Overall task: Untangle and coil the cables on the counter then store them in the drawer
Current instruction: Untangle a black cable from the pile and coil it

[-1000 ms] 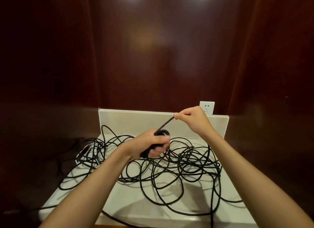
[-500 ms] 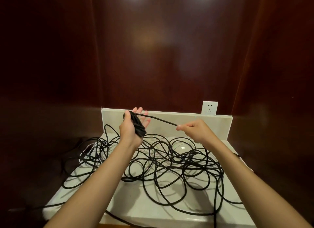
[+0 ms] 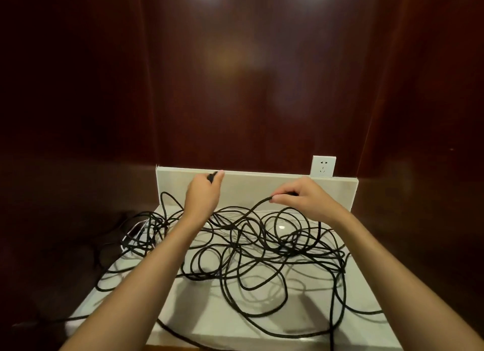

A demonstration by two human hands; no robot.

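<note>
Holding the wound part of the black cable (image 3: 251,248) in your left hand (image 3: 203,193), you have that fist raised against the white backsplash (image 3: 262,187), fingers curled shut around a small dark bundle of which only a tip shows above the knuckles. Your right hand (image 3: 305,197) sits further along the backsplash toward the wall socket (image 3: 323,166), thumb and forefinger pinched on the free run of the same cable.

The relation that matters: from that pinch the cable arcs down and away from the socket, back toward your left forearm, before it dives into the tangle. So the free length runs roughly crosswise between your two hands, and the right hand is the nearer one to feed it. The next wrap, as I judge it, means carrying that pinched stretch over to the left fist.

The rest of the cable lies in loose overlapping loops over the worktop (image 3: 262,322), in front of the backsplash, with strands spilling off the edge furthest from the socket into the dark, where something pale lies among them. Most of it is not yet coiled. Loops cross one another often, so a pull may snag and drag the heap.

No drawer or other container is in view, so I cannot tell where it is or what it holds.
</note>
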